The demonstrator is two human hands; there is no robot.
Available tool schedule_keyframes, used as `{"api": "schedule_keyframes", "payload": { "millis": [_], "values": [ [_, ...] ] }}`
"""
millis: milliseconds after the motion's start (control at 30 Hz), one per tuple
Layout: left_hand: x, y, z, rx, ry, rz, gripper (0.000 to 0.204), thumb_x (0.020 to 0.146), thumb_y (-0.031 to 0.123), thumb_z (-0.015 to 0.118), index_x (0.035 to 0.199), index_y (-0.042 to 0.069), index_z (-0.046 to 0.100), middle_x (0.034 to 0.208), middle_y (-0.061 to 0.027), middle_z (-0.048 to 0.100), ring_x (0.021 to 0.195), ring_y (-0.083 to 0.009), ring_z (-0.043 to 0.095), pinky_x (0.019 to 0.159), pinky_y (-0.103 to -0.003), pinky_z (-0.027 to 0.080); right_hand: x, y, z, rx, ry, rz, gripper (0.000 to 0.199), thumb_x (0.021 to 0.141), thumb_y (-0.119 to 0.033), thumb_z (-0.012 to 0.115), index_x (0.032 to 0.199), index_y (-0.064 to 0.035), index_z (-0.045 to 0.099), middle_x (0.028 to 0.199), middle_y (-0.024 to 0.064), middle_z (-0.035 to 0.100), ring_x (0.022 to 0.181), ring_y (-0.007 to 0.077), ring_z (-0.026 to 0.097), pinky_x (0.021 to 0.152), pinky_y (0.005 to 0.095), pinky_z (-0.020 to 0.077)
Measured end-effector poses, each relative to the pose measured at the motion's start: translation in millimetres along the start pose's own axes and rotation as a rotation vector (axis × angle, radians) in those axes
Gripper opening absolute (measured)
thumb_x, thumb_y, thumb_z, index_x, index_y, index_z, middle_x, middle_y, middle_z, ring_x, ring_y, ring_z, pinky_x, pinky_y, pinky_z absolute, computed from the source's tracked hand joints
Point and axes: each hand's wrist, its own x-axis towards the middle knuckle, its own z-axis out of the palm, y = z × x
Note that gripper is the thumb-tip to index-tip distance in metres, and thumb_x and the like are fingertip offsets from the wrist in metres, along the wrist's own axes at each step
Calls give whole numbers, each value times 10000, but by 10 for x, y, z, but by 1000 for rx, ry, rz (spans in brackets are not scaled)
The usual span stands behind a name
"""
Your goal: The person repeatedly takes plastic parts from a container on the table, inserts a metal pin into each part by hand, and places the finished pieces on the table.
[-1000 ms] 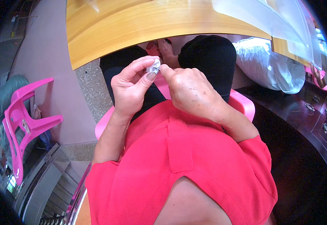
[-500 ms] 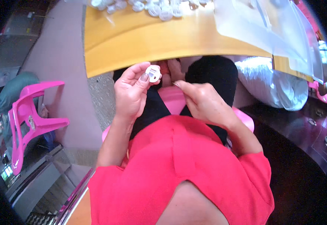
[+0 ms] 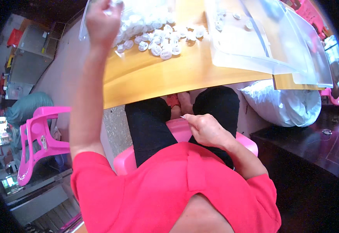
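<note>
Yellow wooden table (image 3: 169, 73): heap of small white plastic caps (image 3: 158, 39) at far left; clear plastic trays (image 3: 262, 42) at right.

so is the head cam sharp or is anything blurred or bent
Head view: the raised left hand is motion-blurred; the right hand in the lap is sharp. The wooden table edge bows with fisheye distortion, and the clear plastic sheets show mild glare.

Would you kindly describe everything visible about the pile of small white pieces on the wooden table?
The pile of small white pieces lies on the yellow wooden table, near its far left part. They look like rounded, glossy plastic caps, loosely heaped and scattered toward a clear plastic sheet. The raised left hand hovers at the pile's left edge; contact cannot be told.
</note>
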Motion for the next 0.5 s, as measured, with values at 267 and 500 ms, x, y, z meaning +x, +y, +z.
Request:
{"api": "schedule_keyframes", "payload": {
  "millis": [267,500],
  "values": [
    [-1157,-55,512,-162,-373,-90,322,695,7,670,1016,3,641,1007,-184,616,926,-333,598,822,-395,487,-28,6,56,-31,-52,-75,250,771,-28,513,1002,32,588,786,260,621,751,402,631,672,460,522],
    [-1320,-160,584,-122,-360,-24,300,688,36,701,986,42,665,1018,-181,601,953,-344,587,843,-391,478,-11,17,79,-94,-116,-42,314,764,-2,525,1068,41,592,874,238,635,792,396,632,694,432,525]
  ]
}}
